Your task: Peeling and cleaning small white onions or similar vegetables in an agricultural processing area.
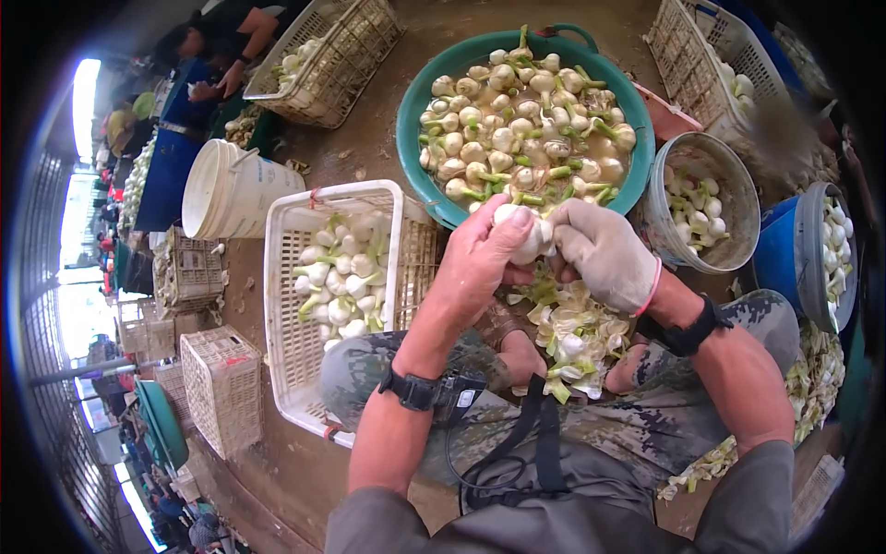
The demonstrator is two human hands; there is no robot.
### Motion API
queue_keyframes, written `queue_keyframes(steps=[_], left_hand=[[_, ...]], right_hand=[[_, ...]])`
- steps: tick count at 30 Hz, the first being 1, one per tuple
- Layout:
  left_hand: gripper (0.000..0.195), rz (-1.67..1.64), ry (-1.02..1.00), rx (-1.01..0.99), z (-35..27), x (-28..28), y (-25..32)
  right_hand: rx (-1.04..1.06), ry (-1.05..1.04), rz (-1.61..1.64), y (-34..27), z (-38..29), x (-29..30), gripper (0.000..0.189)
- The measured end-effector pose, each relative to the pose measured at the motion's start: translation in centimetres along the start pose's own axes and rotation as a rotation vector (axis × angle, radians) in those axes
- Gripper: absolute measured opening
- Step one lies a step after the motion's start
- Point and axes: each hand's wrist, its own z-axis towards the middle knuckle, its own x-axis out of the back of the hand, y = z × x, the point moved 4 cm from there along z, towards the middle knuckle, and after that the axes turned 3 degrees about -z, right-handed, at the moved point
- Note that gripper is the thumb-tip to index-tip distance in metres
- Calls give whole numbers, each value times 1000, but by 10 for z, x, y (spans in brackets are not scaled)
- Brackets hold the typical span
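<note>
A white garlic bulb is gripped in my bare left hand, thumb across its top. My right hand, in a pale work glove, presses its fingers to the bulb's right side; what its fingertips pinch is hidden. Just beyond both hands stands a round green tub of murky water. Many garlic bulbs with cut green stems float in it. Below my hands, between my feet, lies a heap of garlic skins and stem scraps.
At my left, a white plastic crate holds peeled bulbs. A white bucket lies tipped beyond it. On the right stand a grey bucket and a blue bucket, both with garlic. More crates stand farther off, near another person.
</note>
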Motion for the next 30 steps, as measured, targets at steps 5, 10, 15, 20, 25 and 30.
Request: queue_keyframes(steps=[5,10,15,20,25,30], left_hand=[[41,-138,12,48,2,3,-3],[28,-146,176,-77,10,24,1],[29,-12,163,-142,8,7,-2],[38,245,102,-221,4,-2,-7],[44,465,86,-283,1,-13,-9],[70,739,-25,-486,-11,-21,10]], right_hand=[[-42,-34,191,-17,-7,-1,13],[70,-9,208,-50,-22,44,15],[346,74,-583,-61,-25,42,7],[465,38,-820,-35,-17,18,33],[199,-85,-732,-5,-3,7,32],[-111,-112,-148,12,3,8,25]])
